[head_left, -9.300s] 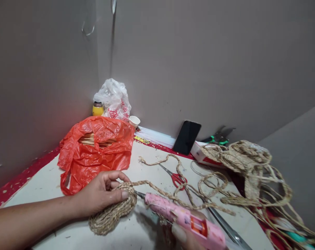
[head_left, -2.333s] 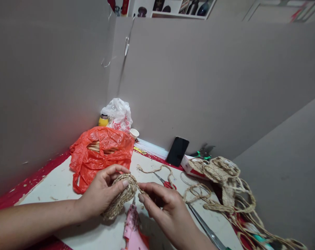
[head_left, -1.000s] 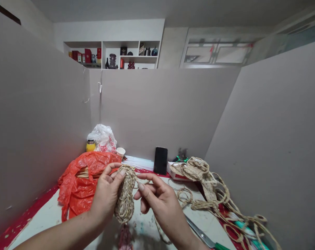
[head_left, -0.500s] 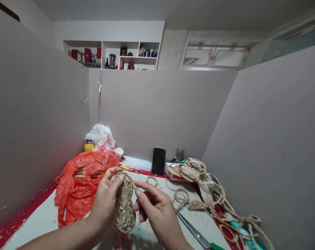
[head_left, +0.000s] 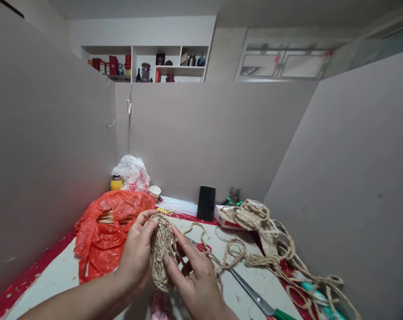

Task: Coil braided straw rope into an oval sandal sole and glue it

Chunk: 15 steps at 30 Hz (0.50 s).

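Observation:
My left hand (head_left: 137, 256) holds an oval coil of braided straw rope (head_left: 161, 249) upright above the table, fingers wrapped round its far edge. Pressed against the coil's near face is my right hand (head_left: 192, 278), its fingers closed on the braid. The loose braid end (head_left: 221, 262) trails right from the coil over the table. A pink glue gun (head_left: 160, 306) lies on the table just below the coil, mostly hidden by my hands.
An orange plastic bag (head_left: 104, 231) with sticks lies at left. A white bag, yellow jar (head_left: 116, 182) and paper cup (head_left: 154, 191) stand in the corner. A black phone (head_left: 206, 203) leans on the back partition. Tangled braid (head_left: 264, 226) and long scissors (head_left: 255, 298) lie at right.
The glue gun has left my right hand and lies on the table. The coil has been lifted upright, and my right hand now presses its near face.

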Each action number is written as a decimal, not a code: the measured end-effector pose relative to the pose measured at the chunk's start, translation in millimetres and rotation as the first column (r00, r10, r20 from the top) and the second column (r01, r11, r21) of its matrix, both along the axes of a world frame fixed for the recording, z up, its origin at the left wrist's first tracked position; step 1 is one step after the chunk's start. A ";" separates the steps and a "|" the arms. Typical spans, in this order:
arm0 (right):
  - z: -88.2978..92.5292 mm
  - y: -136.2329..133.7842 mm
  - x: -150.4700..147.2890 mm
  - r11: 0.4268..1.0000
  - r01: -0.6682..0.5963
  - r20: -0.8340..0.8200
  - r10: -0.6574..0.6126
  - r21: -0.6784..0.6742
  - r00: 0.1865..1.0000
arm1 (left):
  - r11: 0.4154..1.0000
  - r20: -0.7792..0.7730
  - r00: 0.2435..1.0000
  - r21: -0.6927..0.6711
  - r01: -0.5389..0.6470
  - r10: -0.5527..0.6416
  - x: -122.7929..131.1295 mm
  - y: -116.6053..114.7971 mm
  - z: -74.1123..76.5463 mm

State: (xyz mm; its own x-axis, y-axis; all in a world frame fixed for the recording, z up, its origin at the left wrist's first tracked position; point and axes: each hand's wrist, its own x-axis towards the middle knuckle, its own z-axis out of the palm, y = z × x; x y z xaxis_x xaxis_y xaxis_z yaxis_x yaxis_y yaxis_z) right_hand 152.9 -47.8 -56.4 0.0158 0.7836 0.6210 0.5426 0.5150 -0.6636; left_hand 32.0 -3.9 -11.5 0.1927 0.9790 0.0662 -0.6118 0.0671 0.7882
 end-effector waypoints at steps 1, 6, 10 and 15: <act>-2.3 0.3 -0.8 1.000 -0.019 -0.036 0.018 -0.013 0.999 | 1.000 0.018 1.000 -0.007 0.002 -0.002 -0.7 -0.5 0.7; -1.2 2.5 2.8 0.991 -0.072 -0.300 0.035 -0.114 0.953 | 0.987 0.091 0.983 0.004 0.161 -0.161 -5.0 -7.9 6.9; 6.4 2.8 6.5 0.981 -0.136 -0.503 0.049 -0.137 0.863 | 0.960 0.043 0.960 0.059 0.272 -0.275 -4.0 -9.2 6.2; -0.4 2.1 2.5 0.988 -0.101 -0.514 0.027 -0.116 0.858 | 0.952 -0.089 0.953 0.072 0.296 -0.289 0.7 -3.7 -5.0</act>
State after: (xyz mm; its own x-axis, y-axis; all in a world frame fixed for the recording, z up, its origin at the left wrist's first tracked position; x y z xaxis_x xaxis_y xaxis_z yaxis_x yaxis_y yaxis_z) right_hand 155.4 -45.7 -56.8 0.2478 0.8686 0.4291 0.0788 0.4234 -0.9025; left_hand 32.7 -7.6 -16.4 0.4775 0.8705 0.1193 -0.5128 0.1659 0.8423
